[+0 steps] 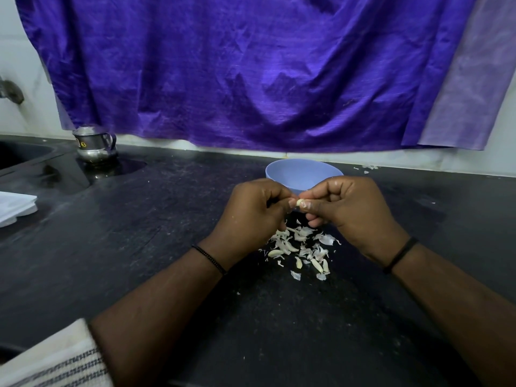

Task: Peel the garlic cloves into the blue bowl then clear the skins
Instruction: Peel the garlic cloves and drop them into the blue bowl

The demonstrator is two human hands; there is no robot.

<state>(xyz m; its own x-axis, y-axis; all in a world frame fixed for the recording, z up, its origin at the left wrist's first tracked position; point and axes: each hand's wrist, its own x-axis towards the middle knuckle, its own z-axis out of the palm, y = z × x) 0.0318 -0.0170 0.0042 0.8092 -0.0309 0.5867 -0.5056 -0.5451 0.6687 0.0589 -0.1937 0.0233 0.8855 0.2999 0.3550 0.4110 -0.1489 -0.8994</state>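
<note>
A small pale garlic clove is pinched between the fingertips of my left hand and my right hand, just above the black counter. Both hands have curled fingers and meet at the clove. Right behind them stands the blue bowl; its inside is partly hidden by my hands. Below my hands lies a pile of white garlic skins and several cloves scattered on the counter.
A steel pot stands at the back left beside a sink edge. White folded cloth lies at the far left. A purple cloth hangs on the wall. Skin scraps lie behind the bowl.
</note>
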